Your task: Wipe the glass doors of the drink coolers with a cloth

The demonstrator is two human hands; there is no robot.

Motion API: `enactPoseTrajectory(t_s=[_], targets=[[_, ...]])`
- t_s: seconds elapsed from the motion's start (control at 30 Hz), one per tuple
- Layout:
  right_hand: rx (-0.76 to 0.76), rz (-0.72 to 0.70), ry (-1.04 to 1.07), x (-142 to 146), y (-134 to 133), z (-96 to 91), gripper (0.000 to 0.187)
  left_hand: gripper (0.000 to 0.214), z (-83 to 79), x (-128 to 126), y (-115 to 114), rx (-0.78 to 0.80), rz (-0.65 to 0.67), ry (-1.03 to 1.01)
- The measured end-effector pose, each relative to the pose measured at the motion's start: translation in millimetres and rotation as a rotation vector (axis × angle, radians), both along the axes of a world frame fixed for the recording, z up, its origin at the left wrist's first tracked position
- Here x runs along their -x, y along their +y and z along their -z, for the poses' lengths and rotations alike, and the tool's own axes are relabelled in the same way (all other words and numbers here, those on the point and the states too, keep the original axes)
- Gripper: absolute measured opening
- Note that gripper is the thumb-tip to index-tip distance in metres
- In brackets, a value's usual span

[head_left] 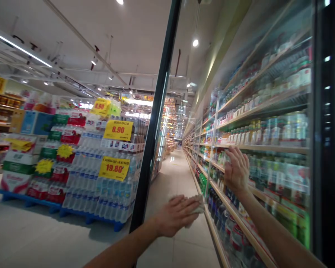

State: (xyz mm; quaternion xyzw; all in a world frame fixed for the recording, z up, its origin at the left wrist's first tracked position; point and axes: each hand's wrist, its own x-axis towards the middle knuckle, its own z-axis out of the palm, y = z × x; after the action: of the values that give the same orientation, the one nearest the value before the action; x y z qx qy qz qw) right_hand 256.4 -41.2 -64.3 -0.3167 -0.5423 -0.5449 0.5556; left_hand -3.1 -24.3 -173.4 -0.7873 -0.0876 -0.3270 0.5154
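Bright ceiling lights (195, 42), glare on glass, motion-blurred shelves (268, 130).

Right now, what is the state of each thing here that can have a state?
Glass door: swung open into the aisle.
Cloth: pressed flat on the glass under the left hand.
Left hand: flat on the cloth.
Right hand: open, fingers spread on the glass.
Bottles: upright in rows on shelves.
Water packs: stacked on blue pallets.

Tiered shelves (257, 108) are recorded along the right, each loaded with upright bottles (268, 132) in rows. The pale tiled floor (175, 178) is occupied at left by blue pallets (28, 199), on which packs of bottled water (100, 186) and cartons (16, 158) are stacked high.
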Motion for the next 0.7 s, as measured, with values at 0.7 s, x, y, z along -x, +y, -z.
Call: enactPoseTrajectory(t_s=[0.7], targets=[[0.058, 0.037, 0.014, 0, -4, 20.9, 0.038, 0.041, -38.3, -29, -4, -0.012, 0.056, 0.050]])
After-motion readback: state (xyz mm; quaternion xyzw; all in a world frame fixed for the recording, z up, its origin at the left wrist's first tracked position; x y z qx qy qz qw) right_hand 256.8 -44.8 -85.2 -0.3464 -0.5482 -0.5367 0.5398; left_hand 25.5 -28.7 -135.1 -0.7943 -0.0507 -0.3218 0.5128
